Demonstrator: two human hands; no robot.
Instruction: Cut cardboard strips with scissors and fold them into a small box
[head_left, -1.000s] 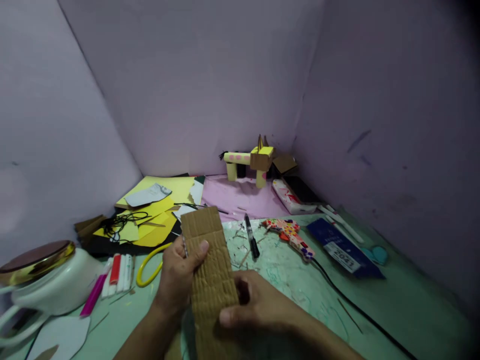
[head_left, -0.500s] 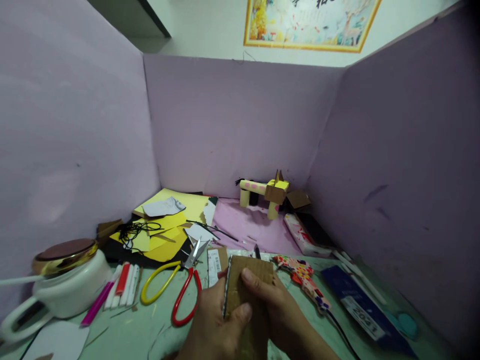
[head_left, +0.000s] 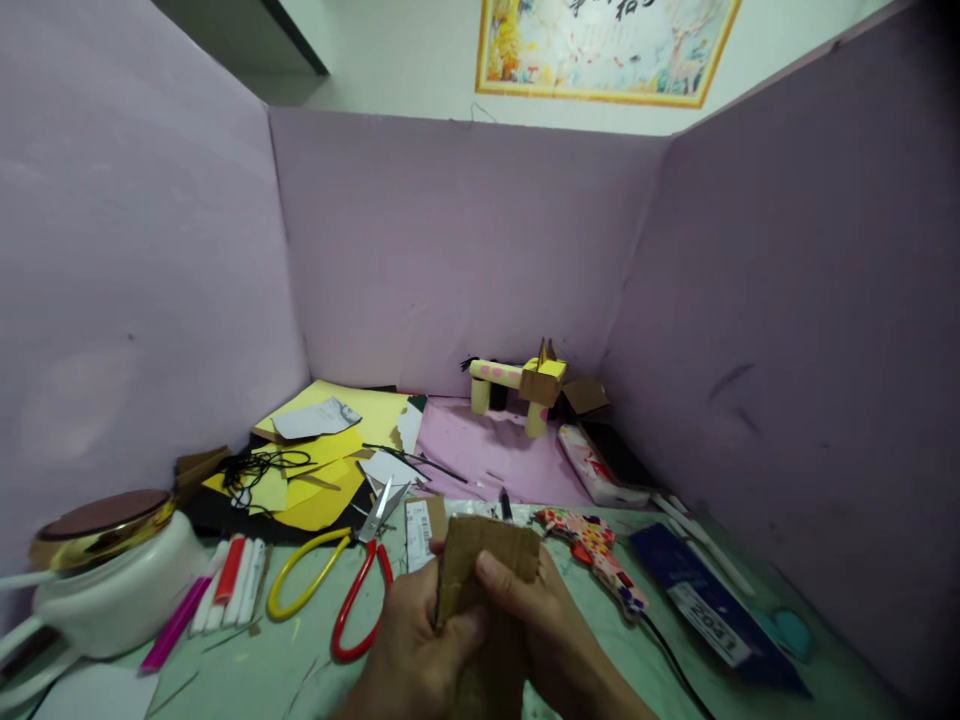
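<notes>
Both my hands grip a brown corrugated cardboard strip (head_left: 484,548) at the bottom centre, its top edge bent toward me. My left hand (head_left: 409,650) is closed on its left edge with the thumb pressed on the front. On the right side, my right hand (head_left: 551,640) is closed too, the thumb lying across the strip's face. Scissors (head_left: 352,575) with one yellow and one red handle lie on the green mat just left of my left hand.
A white jar with a gold lid (head_left: 105,575) stands at the left, markers (head_left: 225,585) beside it. Yellow and black paper scraps (head_left: 315,470) lie behind. A paper animal model (head_left: 521,380) stands at the back. A patterned glue gun (head_left: 600,555) and blue booklet (head_left: 705,600) lie right. Purple partitions enclose the desk.
The view tilted upward, showing the wall picture. My hands drew the cardboard strip closer and bent its top, uncovering the scissors on the mat.
</notes>
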